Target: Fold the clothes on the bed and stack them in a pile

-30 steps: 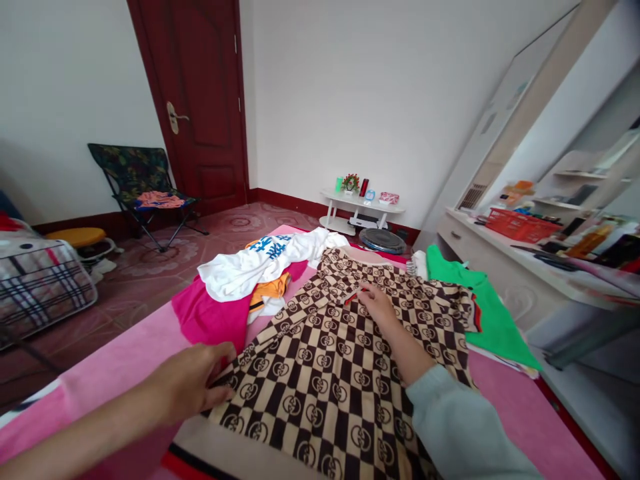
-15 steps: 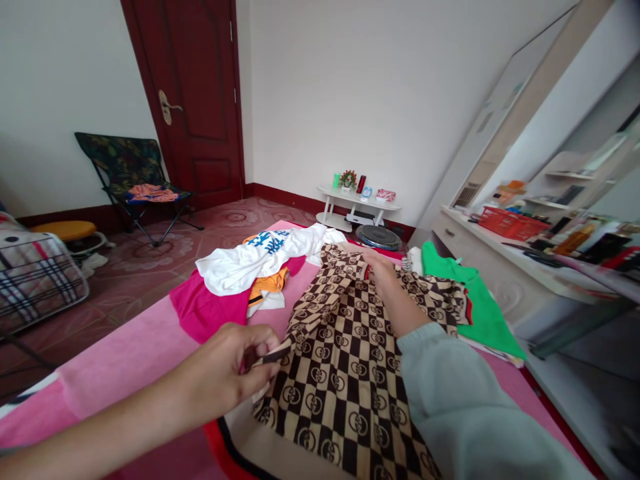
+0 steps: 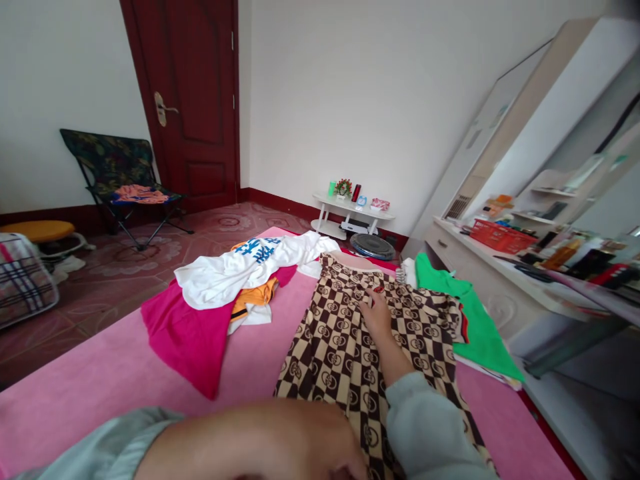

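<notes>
Two bare hands of yours are at the checked shirt, which lies spread out on the pink cover, its collar end away from you. Your right hand rests on the upper part of the shirt, just below the collar, with the fingers bent against the cloth; whether they pinch a fold or only press on it, you cannot tell. Your left hand, blurred, reaches across the lower part of the shirt; its fingers are not clearly visible, so you cannot tell whether they are spread, together or pinching.

On the right of the checked shirt, its red-edged sleeve overlaps a green shirt. On its left, you have a white shirt with blue lettering, lying over a deep pink cloth and an orange cloth. Well apart to the left of the checked shirt, a folding chair holds a peach cloth. To its right, past the green shirt, a dresser carries a red basket.
</notes>
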Action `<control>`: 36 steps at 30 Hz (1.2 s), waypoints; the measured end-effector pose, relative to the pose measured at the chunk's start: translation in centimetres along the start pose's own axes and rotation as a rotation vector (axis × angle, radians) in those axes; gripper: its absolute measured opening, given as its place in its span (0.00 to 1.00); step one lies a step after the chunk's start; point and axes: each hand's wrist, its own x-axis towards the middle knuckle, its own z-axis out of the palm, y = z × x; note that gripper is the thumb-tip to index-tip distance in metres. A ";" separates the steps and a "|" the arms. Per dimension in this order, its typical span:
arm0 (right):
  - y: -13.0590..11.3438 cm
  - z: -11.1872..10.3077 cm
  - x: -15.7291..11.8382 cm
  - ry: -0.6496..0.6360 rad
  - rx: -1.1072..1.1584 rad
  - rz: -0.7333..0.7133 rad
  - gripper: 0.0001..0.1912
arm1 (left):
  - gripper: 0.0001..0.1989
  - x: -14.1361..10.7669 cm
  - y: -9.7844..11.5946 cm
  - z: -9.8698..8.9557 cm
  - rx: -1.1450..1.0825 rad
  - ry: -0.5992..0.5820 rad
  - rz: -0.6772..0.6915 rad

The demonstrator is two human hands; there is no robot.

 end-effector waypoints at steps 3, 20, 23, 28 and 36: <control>0.2 0.4 -0.2 -0.011 -0.152 -0.109 0.23 | 0.14 2.5 -1.9 -3.1 0.018 0.246 -0.078; -5.3 2.9 5.2 0.090 -0.072 -0.490 0.17 | 0.17 5.9 -14.0 -4.9 0.552 1.048 -0.439; -6.9 5.6 8.2 -0.067 0.081 -0.288 0.25 | 0.09 5.7 -14.0 -5.2 0.516 1.118 -0.447; -6.8 8.8 10.5 -0.240 0.188 -0.065 0.38 | 0.10 5.5 -13.9 -5.6 0.491 1.176 -0.494; -5.3 9.5 10.5 -0.343 0.130 -0.019 0.21 | 0.12 5.6 -13.8 -5.8 0.492 1.182 -0.541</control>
